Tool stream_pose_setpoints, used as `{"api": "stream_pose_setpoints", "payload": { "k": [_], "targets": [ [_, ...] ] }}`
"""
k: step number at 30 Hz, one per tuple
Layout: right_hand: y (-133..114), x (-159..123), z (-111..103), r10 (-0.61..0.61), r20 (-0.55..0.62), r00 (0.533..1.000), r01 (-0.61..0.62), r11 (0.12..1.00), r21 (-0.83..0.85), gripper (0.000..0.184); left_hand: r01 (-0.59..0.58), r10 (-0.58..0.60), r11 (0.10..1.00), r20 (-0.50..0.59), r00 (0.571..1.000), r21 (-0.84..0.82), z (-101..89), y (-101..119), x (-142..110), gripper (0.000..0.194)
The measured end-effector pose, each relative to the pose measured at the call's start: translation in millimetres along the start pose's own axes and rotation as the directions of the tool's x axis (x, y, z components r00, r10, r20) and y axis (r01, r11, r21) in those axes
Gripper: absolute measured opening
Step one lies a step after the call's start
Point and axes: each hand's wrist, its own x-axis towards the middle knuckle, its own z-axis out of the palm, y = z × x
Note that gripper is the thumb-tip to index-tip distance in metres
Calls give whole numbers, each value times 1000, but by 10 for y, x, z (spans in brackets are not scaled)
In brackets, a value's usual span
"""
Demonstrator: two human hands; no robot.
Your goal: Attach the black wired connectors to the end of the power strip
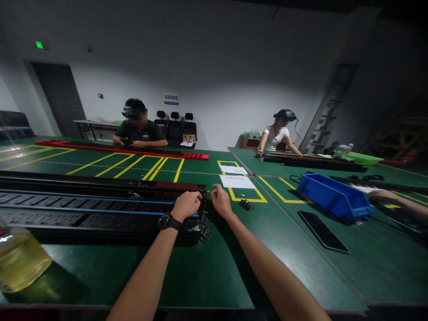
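Observation:
My left hand (187, 205), with a dark watch on its wrist, is closed at the right end of a long black power strip (113, 220), its fingers curled against a dark end piece (202, 206). Just right of that end piece, my right hand (220, 201) pinches at something small; a thin yellowish bit shows at its fingertips, too small to name. Red-dotted rows of black sockets and blue lines run along the strips. Below my left hand, a small black part (205, 234) hangs by the strip's end. Another small black part (246, 204) lies right of my right hand.
White paper sheets (236, 181) lie ahead on the green table (274, 267). To the right are a blue bin (334, 196), a dark tablet (323, 232) and another person's hand (384, 195). A bottle of yellow liquid (23, 258) stands near left. Two people sit across.

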Motion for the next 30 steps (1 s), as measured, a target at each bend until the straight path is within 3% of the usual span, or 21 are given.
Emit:
{"api": "stream_pose_setpoints", "payload": {
  "k": [5,11,15,20,25,28,30],
  "targets": [
    [51,49,-12,13,3,1000,-13,998,-64,32,2,-2,1000,5,1000,11,2,-2,5,32],
    [92,145,4,42,32,999,-36,982,-183,16,1,-1,1000,11,1000,-4,-10,-4,2,33],
    [110,157,-57,-3,50,999,10,989,-144,14,-2,2,1000,12,1000,-12,-5,-10,3,32],
    [260,171,-504,-30,-26,999,29,998,-62,26,-8,8,1000,-3,1000,-15,3,-14,-2,31],
    [701,2,-1066,59,-169,984,-79,991,-112,35,9,-9,1000,7,1000,-24,-18,-2,-1,31],
    [933,-137,-1237,141,-136,981,-155,983,-100,38,14,-13,1000,18,1000,-18,-33,-6,9,31],
    [1016,-185,-1289,177,-29,984,-178,981,-74,41,14,-13,1000,29,999,-15,-38,-16,19,32]
  ]
}}
